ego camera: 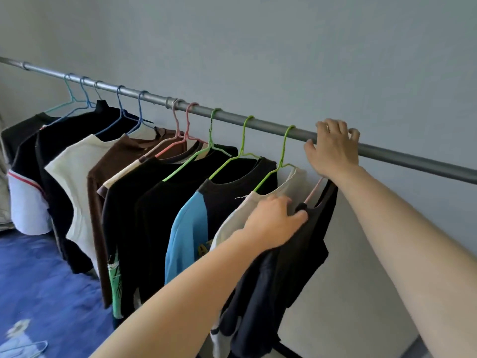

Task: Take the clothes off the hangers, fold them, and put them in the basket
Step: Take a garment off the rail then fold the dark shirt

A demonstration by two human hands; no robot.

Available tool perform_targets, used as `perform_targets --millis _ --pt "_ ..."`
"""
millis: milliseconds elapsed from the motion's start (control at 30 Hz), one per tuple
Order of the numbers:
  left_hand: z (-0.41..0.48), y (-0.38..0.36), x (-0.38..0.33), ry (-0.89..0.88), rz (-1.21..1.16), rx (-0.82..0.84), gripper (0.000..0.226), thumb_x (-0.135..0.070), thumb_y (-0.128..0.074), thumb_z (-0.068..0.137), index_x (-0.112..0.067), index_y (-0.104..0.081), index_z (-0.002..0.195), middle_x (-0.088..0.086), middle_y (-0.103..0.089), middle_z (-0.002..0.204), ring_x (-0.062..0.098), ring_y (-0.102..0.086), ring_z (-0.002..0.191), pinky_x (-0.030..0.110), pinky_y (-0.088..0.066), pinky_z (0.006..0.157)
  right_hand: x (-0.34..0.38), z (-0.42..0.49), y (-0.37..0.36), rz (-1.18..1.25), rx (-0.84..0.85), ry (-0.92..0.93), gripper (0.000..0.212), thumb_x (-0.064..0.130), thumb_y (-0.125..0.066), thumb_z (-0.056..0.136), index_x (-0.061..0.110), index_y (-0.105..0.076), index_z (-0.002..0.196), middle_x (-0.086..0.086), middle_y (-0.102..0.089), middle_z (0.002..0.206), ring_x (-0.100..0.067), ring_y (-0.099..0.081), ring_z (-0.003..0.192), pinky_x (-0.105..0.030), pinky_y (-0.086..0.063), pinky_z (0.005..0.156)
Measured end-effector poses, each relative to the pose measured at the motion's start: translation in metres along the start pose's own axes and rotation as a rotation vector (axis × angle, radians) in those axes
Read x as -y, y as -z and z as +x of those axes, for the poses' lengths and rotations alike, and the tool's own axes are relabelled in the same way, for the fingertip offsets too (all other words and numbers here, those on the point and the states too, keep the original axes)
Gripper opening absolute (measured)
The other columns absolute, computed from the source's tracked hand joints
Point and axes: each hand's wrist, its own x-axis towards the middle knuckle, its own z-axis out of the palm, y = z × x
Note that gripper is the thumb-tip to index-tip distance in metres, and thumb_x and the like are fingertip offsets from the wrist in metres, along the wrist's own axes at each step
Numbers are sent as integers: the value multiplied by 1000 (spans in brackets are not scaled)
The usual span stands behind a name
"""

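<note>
Where the row of clothes ends on the right, a black top [307,244] hangs on a pink hanger [313,191], just below my right hand [333,148], whose fingers [335,129] curl over the grey rail [418,158] and hide the hook. My left hand [273,223], lower and nearer me, grips the top's shoulder. The hanger's arm slants down toward me. A beige top [232,223] on a green hanger [281,161] presses in from the left; I judge the free room lies rightward along the rail.

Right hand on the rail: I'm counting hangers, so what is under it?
A pink hanger arm slopes from under the right hand into the black top, which the left hand grips. The hand covers the hanger's hook, so whether it sits on the rail cannot be seen.
</note>
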Motion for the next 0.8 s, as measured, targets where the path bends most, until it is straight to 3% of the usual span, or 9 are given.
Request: perform_targets --millis 67,200,400,533,667,733,800 --pt "8 -15 -7 57 25 77 50 -43 -55 92 -8 -54 128 7 -57 125 25 -53 115 33 -44 89 -14 1 -8 12 45 -28 47 38 -32 99 8 -49 132 -12 -45 139 -30 -34 130 -50 -23 107" --pt "22 -30 -2 126 -81 146 26 -20 -46 99 -13 -56 122 2 -60 101 20 -57 89 28 -46 67 -30 -1 -17 3 58 -49 44 39 -33 99 12 -50 128 -14 -52 128 -34 -45 118 -49 -29 101" --pt "23 -24 0 56 -118 -90 24 -17 -43 101 -21 -61 116 0 -66 102 22 -61 94 32 -48 78 -41 2 -13 -3 64 -41 39 24 -44 93 11 -45 130 -14 -54 120 -33 -48 110 -45 -33 93" --pt "20 5 -11 -11 -111 -160 26 -16 -44 101 -22 -62 118 -1 -67 104 20 -61 94 33 -50 81 -28 9 -3 216 -96 -97 60 20 -56 86 11 -31 140 -16 -52 120 -35 -49 109 -47 -36 90" --pt "0 36 2 -14 -184 -139 26 -21 -43 103 -31 -61 119 -8 -65 107 10 -62 93 28 -52 81 2 2 -3 562 -224 -105 57 33 -56 91 8 -35 137 -11 -61 115 -30 -58 103 -46 -41 93" --pt "-21 49 22 -10 -249 -108 25 -22 -43 103 -34 -62 112 -13 -67 103 5 -63 95 25 -52 85 23 -6 -6 614 -211 -1 55 37 -54 92 8 -36 134 -7 -66 93 -26 -62 83 -39 -50 79" --pt "-48 62 43 11 -306 -87 27 -20 -45 103 -38 -64 102 -18 -68 95 1 -65 93 24 -52 87 47 -17 -6 679 -184 82 53 36 -56 91 7 -37 131 -5 -64 76 -22 -61 67 -30 -47 59"
